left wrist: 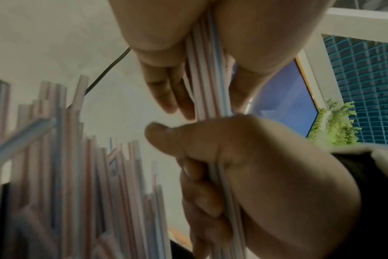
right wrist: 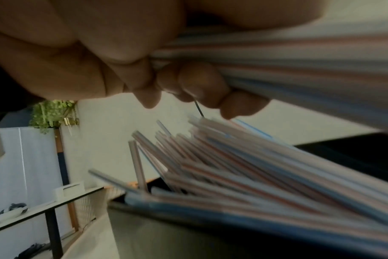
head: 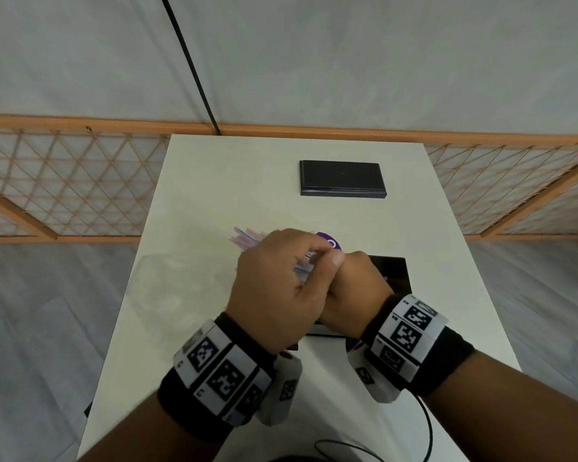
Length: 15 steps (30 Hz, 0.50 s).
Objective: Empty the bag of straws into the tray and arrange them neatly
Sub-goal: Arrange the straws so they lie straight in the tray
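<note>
Both hands meet over the near black tray (head: 394, 271) and hold one bundle of thin red- and blue-striped straws (left wrist: 205, 70). My left hand (head: 281, 278) pinches the bundle between thumb and fingers (left wrist: 173, 96). Beside it, my right hand (head: 354, 288) has its fingers (right wrist: 199, 84) curled round the same bundle (right wrist: 299, 61). A loose, fanned pile of straws (right wrist: 255, 175) lies in the tray beneath, ends uneven. Some straw ends (head: 247, 238) stick out to the left past my left hand. The hands hide most of the tray.
A second black tray (head: 342, 178) sits at the far end of the white table (head: 214, 181). A purple disc (head: 329, 241) lies just behind my hands. A faint clear plastic sheet (head: 167, 288), perhaps the bag, lies left of the tray. A cable (head: 424, 425) trails at the near edge.
</note>
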### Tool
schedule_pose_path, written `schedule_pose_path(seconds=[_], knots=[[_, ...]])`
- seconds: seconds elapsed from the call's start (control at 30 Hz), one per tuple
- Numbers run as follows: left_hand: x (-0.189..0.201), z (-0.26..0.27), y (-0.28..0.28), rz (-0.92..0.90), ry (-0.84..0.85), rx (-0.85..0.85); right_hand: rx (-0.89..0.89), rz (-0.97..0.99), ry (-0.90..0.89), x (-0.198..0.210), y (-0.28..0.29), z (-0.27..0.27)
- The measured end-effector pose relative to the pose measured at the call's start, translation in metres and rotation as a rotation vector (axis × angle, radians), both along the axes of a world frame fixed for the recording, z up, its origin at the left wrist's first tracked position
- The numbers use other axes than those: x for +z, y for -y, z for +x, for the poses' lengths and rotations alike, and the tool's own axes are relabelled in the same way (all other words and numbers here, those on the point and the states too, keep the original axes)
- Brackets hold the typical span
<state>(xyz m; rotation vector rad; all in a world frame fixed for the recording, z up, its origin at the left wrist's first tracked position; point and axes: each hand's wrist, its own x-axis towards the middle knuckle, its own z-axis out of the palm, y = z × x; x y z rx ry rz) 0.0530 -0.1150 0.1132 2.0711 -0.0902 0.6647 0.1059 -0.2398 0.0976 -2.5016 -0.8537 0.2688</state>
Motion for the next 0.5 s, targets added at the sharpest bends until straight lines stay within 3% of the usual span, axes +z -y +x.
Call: schedule_pose_path(seconds=[0.13,0.27,0.33,0.4,0.5], knots=[[0.003,-0.004,-0.019,-0.317,0.059,0.132,-0.043,-0.026,-0.067,-0.023,0.016,0.007],[-0.004,0.001,-0.044,-0.561,0.054,0.400,-0.089,0.041,0.109,-0.039,0.027,0.017],[-0.014,0.006,-0.049,-0.789,-0.141,0.525,-0.129,0.073,0.153,-0.039,0.029,0.015],[-0.024,0.011,-0.051,-0.908,-0.450,0.551,-0.124,0.043,0.134,-0.039,0.032,0.011],[-0.031,0.006,-0.049,-0.695,-0.778,0.438,-0.068,-0.168,0.054,-0.042,0.036,0.005]])
